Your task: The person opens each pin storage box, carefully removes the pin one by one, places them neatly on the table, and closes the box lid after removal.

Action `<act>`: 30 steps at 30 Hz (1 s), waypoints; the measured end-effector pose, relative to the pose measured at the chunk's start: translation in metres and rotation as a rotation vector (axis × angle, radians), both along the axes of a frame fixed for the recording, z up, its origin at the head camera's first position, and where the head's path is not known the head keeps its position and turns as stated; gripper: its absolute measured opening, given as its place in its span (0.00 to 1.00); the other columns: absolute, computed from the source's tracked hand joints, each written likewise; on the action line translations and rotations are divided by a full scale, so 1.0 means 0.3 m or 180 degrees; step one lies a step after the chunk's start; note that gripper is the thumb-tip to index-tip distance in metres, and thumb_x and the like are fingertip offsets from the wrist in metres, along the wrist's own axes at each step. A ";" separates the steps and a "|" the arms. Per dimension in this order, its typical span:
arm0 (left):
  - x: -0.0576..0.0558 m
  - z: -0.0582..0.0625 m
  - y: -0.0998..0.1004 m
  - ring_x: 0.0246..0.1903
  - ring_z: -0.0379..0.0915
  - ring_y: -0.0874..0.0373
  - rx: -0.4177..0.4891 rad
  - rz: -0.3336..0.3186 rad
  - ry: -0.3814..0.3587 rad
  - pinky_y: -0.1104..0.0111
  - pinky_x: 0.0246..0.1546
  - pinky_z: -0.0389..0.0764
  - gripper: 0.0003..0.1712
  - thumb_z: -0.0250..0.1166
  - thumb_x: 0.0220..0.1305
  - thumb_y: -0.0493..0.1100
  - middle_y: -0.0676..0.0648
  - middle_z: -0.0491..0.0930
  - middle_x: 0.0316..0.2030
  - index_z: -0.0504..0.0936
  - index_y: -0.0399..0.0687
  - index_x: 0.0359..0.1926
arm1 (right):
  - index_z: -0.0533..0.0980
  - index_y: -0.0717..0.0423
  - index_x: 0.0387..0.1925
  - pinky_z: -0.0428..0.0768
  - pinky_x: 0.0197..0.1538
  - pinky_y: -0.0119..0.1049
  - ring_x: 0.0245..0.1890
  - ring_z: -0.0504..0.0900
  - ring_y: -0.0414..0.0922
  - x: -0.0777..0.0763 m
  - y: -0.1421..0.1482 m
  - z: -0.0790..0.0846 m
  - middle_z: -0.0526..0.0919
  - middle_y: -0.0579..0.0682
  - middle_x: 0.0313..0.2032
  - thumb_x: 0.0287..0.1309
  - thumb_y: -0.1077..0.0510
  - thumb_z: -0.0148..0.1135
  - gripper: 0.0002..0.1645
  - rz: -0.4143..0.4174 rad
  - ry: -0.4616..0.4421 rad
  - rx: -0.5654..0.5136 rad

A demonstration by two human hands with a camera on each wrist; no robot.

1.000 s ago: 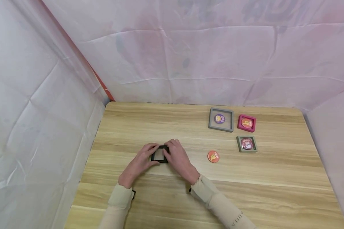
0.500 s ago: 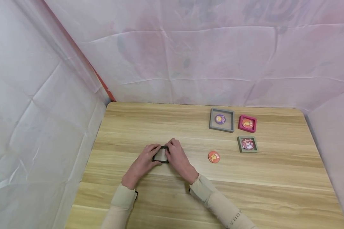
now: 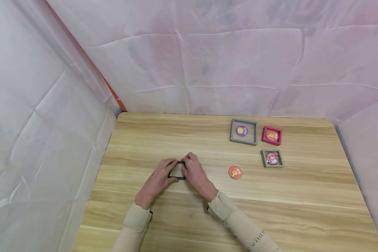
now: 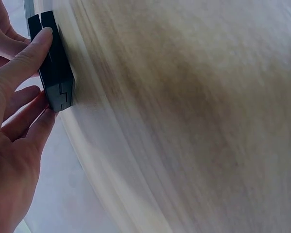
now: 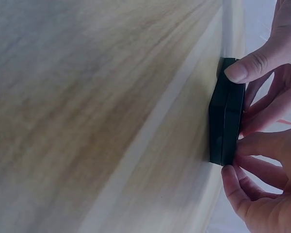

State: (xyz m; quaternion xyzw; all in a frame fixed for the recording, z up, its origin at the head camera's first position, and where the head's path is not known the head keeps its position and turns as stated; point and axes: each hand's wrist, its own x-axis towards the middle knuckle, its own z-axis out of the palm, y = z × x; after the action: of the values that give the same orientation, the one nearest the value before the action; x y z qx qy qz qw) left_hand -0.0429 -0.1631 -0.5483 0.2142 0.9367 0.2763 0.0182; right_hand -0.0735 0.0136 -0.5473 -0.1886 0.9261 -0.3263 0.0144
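Note:
A small black square display frame [image 3: 177,170] with a clear window lies between my hands, left of the table's middle. My left hand [image 3: 155,180] grips its left side, thumb near the front edge and fingers near the back. My right hand [image 3: 196,175] pinches the right side, covering part of that edge. In the left wrist view the black frame [image 4: 58,73] shows its two halves, with a narrow gap at one end and an interlocking seam at the other. The right wrist view shows the frame [image 5: 225,114] from the side, fingers of both hands around it.
An orange round badge [image 3: 235,172] lies loose to the right. Farther back are a large grey frame [image 3: 252,133] with a purple badge, a magenta frame [image 3: 271,143] with an orange badge, and a green-grey frame [image 3: 264,159] with a dark red badge. Cloth walls surround the table.
The left hand and black frame have shifted slightly right since one second ago, and the frame's border looks thinner. In the last half second the hands have barely moved.

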 end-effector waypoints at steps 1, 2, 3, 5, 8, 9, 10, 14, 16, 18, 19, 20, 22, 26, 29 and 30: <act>0.001 0.000 0.000 0.63 0.73 0.45 -0.0013 0.0004 0.0007 0.56 0.62 0.82 0.39 0.78 0.53 0.40 0.38 0.79 0.62 0.76 0.31 0.65 | 0.85 0.69 0.41 0.87 0.45 0.41 0.45 0.79 0.52 0.000 0.000 -0.003 0.81 0.57 0.40 0.61 0.70 0.62 0.09 0.0006 0.0009 -0.0017; 0.001 -0.001 0.000 0.63 0.73 0.45 -0.0023 0.0009 0.0017 0.56 0.61 0.82 0.39 0.78 0.53 0.41 0.39 0.79 0.62 0.76 0.31 0.65 | 0.85 0.69 0.41 0.87 0.45 0.41 0.45 0.79 0.52 0.000 0.000 -0.005 0.81 0.57 0.40 0.61 0.70 0.62 0.09 0.0007 0.0013 -0.0035; 0.001 -0.002 -0.001 0.63 0.73 0.46 -0.0036 0.0013 0.0028 0.56 0.62 0.82 0.39 0.78 0.53 0.41 0.39 0.79 0.62 0.76 0.31 0.65 | 0.85 0.69 0.41 0.87 0.45 0.41 0.45 0.79 0.52 0.000 0.000 -0.007 0.81 0.57 0.40 0.61 0.70 0.62 0.09 0.0006 0.0025 -0.0039; 0.000 -0.004 -0.001 0.63 0.73 0.46 -0.0040 0.0016 0.0038 0.56 0.61 0.82 0.39 0.78 0.53 0.41 0.39 0.79 0.62 0.77 0.31 0.65 | 0.85 0.69 0.41 0.87 0.46 0.41 0.45 0.80 0.52 -0.001 0.000 -0.012 0.81 0.57 0.40 0.61 0.70 0.62 0.09 0.0003 0.0038 -0.0055; -0.001 -0.005 0.001 0.63 0.73 0.45 -0.0040 0.0001 0.0043 0.56 0.61 0.82 0.38 0.77 0.54 0.40 0.38 0.79 0.62 0.76 0.31 0.65 | 0.85 0.69 0.41 0.87 0.47 0.42 0.45 0.80 0.52 -0.003 0.002 -0.016 0.81 0.57 0.41 0.61 0.71 0.62 0.09 -0.0012 0.0002 -0.0079; -0.001 -0.005 0.001 0.63 0.73 0.45 -0.0037 -0.0004 0.0045 0.56 0.61 0.82 0.38 0.77 0.54 0.40 0.38 0.79 0.62 0.76 0.31 0.65 | 0.85 0.69 0.41 0.87 0.47 0.42 0.46 0.80 0.52 -0.004 0.003 -0.017 0.81 0.57 0.41 0.61 0.71 0.62 0.09 -0.0011 -0.0011 -0.0083; -0.002 -0.006 0.002 0.63 0.73 0.45 -0.0042 -0.0007 0.0048 0.56 0.61 0.82 0.38 0.77 0.54 0.40 0.38 0.79 0.62 0.76 0.31 0.65 | 0.85 0.69 0.42 0.87 0.48 0.42 0.46 0.80 0.52 -0.005 0.004 -0.018 0.81 0.57 0.41 0.61 0.70 0.62 0.09 -0.0006 -0.0021 -0.0084; 0.000 -0.007 0.002 0.63 0.73 0.45 -0.0033 -0.0026 0.0081 0.56 0.61 0.82 0.38 0.77 0.53 0.40 0.38 0.79 0.62 0.76 0.31 0.65 | 0.85 0.69 0.42 0.87 0.48 0.42 0.46 0.80 0.52 -0.006 0.008 -0.021 0.81 0.57 0.42 0.62 0.70 0.62 0.09 -0.0003 -0.0073 -0.0116; 0.001 -0.009 0.002 0.62 0.73 0.45 -0.0031 -0.0035 0.0106 0.55 0.61 0.82 0.38 0.78 0.53 0.39 0.38 0.79 0.62 0.77 0.31 0.64 | 0.85 0.69 0.42 0.87 0.47 0.42 0.45 0.81 0.51 -0.006 0.009 -0.022 0.81 0.57 0.41 0.62 0.69 0.63 0.09 0.0003 -0.0086 -0.0152; 0.003 -0.011 0.003 0.62 0.73 0.45 -0.0023 -0.0042 0.0141 0.55 0.61 0.82 0.38 0.78 0.52 0.39 0.38 0.79 0.61 0.77 0.32 0.63 | 0.85 0.69 0.43 0.87 0.47 0.42 0.44 0.81 0.51 -0.006 0.011 -0.022 0.81 0.57 0.41 0.63 0.69 0.63 0.09 -0.0001 -0.0121 -0.0187; 0.004 -0.011 0.003 0.62 0.73 0.45 -0.0022 -0.0051 0.0159 0.55 0.61 0.82 0.37 0.78 0.52 0.39 0.38 0.79 0.61 0.77 0.32 0.63 | 0.85 0.69 0.43 0.87 0.47 0.42 0.44 0.81 0.51 -0.006 0.011 -0.022 0.81 0.57 0.41 0.63 0.69 0.63 0.09 -0.0005 -0.0139 -0.0204; 0.004 -0.011 0.004 0.62 0.73 0.45 -0.0029 -0.0052 0.0178 0.55 0.61 0.82 0.37 0.79 0.52 0.39 0.38 0.79 0.61 0.77 0.32 0.63 | 0.85 0.69 0.43 0.87 0.47 0.42 0.44 0.81 0.51 -0.006 0.011 -0.023 0.81 0.57 0.41 0.63 0.69 0.63 0.09 -0.0008 -0.0154 -0.0218; 0.007 -0.012 0.006 0.62 0.73 0.44 -0.0060 -0.0053 0.0229 0.55 0.60 0.83 0.37 0.78 0.53 0.39 0.38 0.79 0.61 0.77 0.33 0.64 | 0.85 0.69 0.43 0.87 0.48 0.43 0.45 0.81 0.51 -0.006 0.011 -0.023 0.80 0.57 0.42 0.63 0.69 0.63 0.09 -0.0016 -0.0171 -0.0233; 0.013 -0.012 0.011 0.63 0.72 0.44 -0.0135 -0.0042 0.0311 0.55 0.60 0.83 0.38 0.78 0.54 0.39 0.38 0.77 0.62 0.76 0.35 0.65 | 0.84 0.69 0.44 0.87 0.49 0.43 0.45 0.81 0.51 -0.006 0.010 -0.025 0.80 0.58 0.42 0.63 0.69 0.64 0.09 -0.0029 -0.0170 -0.0270; 0.018 -0.012 0.012 0.64 0.71 0.44 -0.0177 -0.0037 0.0311 0.55 0.60 0.84 0.39 0.78 0.54 0.39 0.38 0.76 0.64 0.75 0.37 0.66 | 0.84 0.69 0.44 0.87 0.49 0.44 0.45 0.81 0.52 -0.005 0.011 -0.028 0.81 0.58 0.43 0.64 0.68 0.64 0.10 -0.0031 -0.0179 -0.0283; 0.019 -0.013 0.012 0.65 0.71 0.44 -0.0197 -0.0037 0.0289 0.55 0.59 0.84 0.39 0.78 0.54 0.39 0.37 0.75 0.65 0.75 0.38 0.67 | 0.84 0.69 0.45 0.87 0.50 0.44 0.46 0.81 0.52 -0.004 0.012 -0.028 0.81 0.58 0.43 0.64 0.68 0.64 0.10 -0.0032 -0.0192 -0.0286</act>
State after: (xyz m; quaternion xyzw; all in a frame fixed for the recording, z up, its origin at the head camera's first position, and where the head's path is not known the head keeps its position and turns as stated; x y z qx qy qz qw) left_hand -0.0372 -0.1594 -0.5522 0.2313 0.9434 0.2370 -0.0161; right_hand -0.0748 0.0172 -0.5557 -0.1745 0.9106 -0.3733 0.0322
